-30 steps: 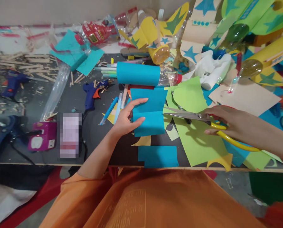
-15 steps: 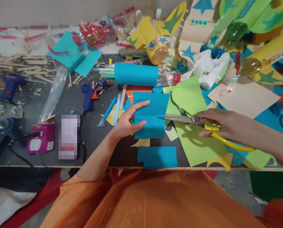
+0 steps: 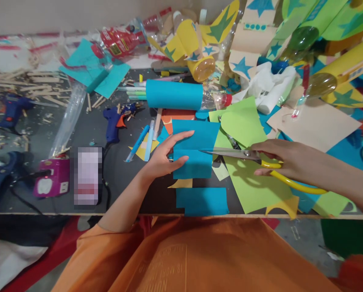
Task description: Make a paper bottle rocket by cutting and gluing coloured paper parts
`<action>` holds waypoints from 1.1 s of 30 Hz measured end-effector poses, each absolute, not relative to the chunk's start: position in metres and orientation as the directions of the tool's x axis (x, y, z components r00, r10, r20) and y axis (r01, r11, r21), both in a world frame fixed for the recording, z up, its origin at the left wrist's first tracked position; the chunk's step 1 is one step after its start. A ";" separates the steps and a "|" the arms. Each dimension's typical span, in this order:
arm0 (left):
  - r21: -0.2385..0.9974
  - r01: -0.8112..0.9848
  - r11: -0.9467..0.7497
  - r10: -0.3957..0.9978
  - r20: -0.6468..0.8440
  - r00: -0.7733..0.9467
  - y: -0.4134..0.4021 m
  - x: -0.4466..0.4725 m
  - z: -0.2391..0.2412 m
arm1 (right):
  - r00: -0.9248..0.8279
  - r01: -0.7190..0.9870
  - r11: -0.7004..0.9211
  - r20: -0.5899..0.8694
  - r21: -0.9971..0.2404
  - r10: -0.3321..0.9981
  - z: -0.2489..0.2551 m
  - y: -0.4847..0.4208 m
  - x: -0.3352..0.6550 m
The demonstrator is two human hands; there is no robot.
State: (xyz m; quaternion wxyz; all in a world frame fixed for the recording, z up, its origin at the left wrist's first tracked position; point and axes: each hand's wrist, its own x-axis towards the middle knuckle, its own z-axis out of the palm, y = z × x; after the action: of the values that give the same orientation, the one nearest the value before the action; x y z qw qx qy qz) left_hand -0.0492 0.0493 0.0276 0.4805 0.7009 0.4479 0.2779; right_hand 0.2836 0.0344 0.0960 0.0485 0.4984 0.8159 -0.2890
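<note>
My left hand (image 3: 165, 156) pinches the left edge of a creased blue paper sheet (image 3: 196, 148), thumb under and fingers on top, lifted just above the black table (image 3: 87, 129). My right hand (image 3: 286, 160) grips yellow-handled scissors (image 3: 248, 156). Their blades point left and reach into the sheet's right edge along the crease. A second blue paper piece (image 3: 202, 200) lies at the table's front edge below the sheet.
Green paper scraps (image 3: 251, 182) lie under my right hand. A bottle wrapped in blue paper (image 3: 175, 94) lies behind the sheet. Blue glue guns (image 3: 116, 119), pens, wooden sticks (image 3: 32, 79), a purple box (image 3: 52, 182) and paper-covered bottle crafts crowd the table.
My right hand has carried the scissors left until the blades meet the blue sheet's right edge. My left hand has kept its hold, with the sheet shifted slightly lower.
</note>
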 end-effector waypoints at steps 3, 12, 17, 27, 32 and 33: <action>0.926 0.351 -0.137 0.892 -0.038 0.450 0.050 -0.049 0.028 | -0.492 0.844 0.334 -0.360 -0.420 0.793 0.096 0.035 0.284; 0.926 0.354 -0.131 0.888 -0.049 0.457 0.050 -0.047 0.029 | -0.493 0.850 0.343 -0.375 -0.400 0.785 0.097 0.036 0.286; 0.924 0.361 -0.130 0.889 -0.052 0.454 0.050 -0.047 0.029 | -0.463 0.873 0.330 -0.402 -0.358 0.790 0.097 0.033 0.286; 0.920 0.331 -0.210 0.859 0.012 0.511 0.048 -0.047 0.026 | -0.504 0.849 0.339 -0.424 -0.406 0.753 0.093 0.033 0.280; 0.913 0.335 -0.232 0.849 0.021 0.529 0.047 -0.046 0.024 | -0.531 0.830 0.346 -0.427 -0.437 0.732 0.088 0.035 0.276; 0.914 0.331 -0.235 0.845 0.024 0.534 0.046 -0.046 0.024 | -0.532 0.830 0.349 -0.428 -0.436 0.730 0.087 0.035 0.275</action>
State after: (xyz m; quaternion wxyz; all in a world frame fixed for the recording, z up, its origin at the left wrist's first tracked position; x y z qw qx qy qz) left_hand -0.0457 0.0463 0.0242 0.4727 0.7372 0.3987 0.2721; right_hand 0.2748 0.0348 0.0867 0.0793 0.4771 0.8174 -0.3129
